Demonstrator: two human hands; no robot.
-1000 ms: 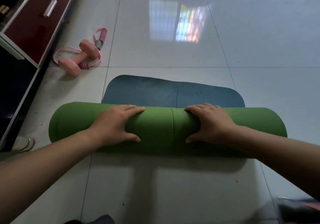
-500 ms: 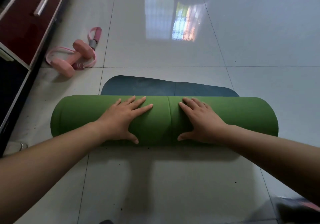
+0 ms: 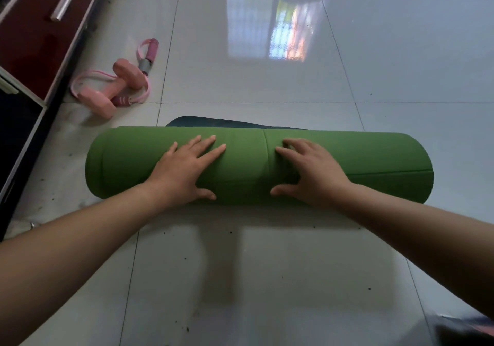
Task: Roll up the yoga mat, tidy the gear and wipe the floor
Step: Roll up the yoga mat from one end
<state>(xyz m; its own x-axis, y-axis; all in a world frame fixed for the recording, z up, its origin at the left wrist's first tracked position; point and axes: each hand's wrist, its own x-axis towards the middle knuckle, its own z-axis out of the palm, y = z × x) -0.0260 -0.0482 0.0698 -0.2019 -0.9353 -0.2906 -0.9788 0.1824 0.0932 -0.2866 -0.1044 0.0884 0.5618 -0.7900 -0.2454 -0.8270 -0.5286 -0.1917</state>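
A thick green roll of yoga mat lies crosswise on the white tiled floor. Only a thin dark blue strip of the unrolled end shows beyond it. My left hand lies flat on top of the roll left of its middle, fingers spread and straight. My right hand presses on the roll right of the middle, fingers slightly bent, thumb on the near side. A pink dumbbell and a pink resistance band with handles lie on the floor at the far left.
A dark red cabinet with a silver handle runs along the left edge. Small dark specks dot the tiles near me. A dark object sits at the bottom right corner.
The roll has moved away from me and taken up most of the blue flat end. My fingers went from curled over the roll to lying flatter on top.
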